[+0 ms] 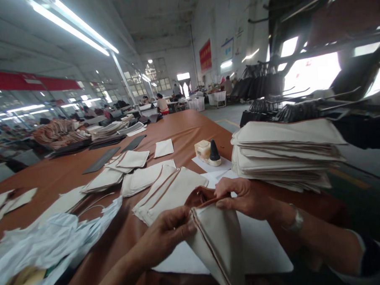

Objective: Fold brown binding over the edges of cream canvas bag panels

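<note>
Between my hands is a cream fabric pouch (224,237) with brown edging, its brown-lined mouth at the top and its body hanging down toward me. My left hand (173,227) pinches the pouch's left upper corner, beside a brown seam. Fingers of my right hand (242,197) are closed on the right side of the mouth rim. Below it lies a white board (263,244) on the brown-covered table (189,121). Just beyond my hands, several flat cream pieces (169,187) with brown edges overlap one another.
A tall stack of cream pieces (285,151) stands at the right. A black cone (214,150) and a yellowish block (203,149) sit ahead on white paper. Crumpled white cloth (62,236) lies at the left. Dark strips (101,160) lie farther back. People work in the distance.
</note>
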